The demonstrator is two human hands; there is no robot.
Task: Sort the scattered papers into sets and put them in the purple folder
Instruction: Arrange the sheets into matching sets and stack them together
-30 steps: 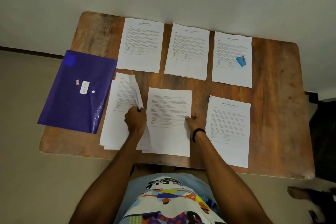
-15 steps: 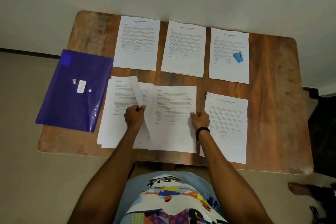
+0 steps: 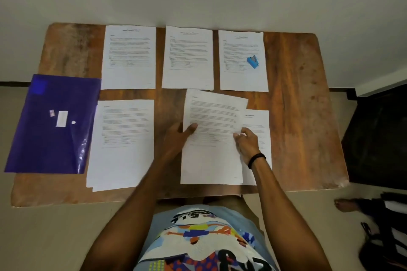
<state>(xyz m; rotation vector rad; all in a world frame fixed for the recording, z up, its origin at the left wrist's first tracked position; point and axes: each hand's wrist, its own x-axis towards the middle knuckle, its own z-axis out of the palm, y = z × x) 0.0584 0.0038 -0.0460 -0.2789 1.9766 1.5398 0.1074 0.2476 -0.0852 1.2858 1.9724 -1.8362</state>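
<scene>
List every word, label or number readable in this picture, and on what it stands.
On the papers: headings and body text too blurred to read.
On the purple folder: white label too small to read.
On the shirt: lettering cut off, unreadable.
Nothing can be quoted.

Worn, grainy wooden table (image 3: 297, 116) — matt white papers (image 3: 123, 143), glossy translucent plastic purple folder (image 3: 39, 138).

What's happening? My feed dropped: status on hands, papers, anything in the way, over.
Left hand and right hand both gripping a sheet, partly over near-right stack. Purple folder flat at left, untouched. Near-left stack lies between.
</scene>
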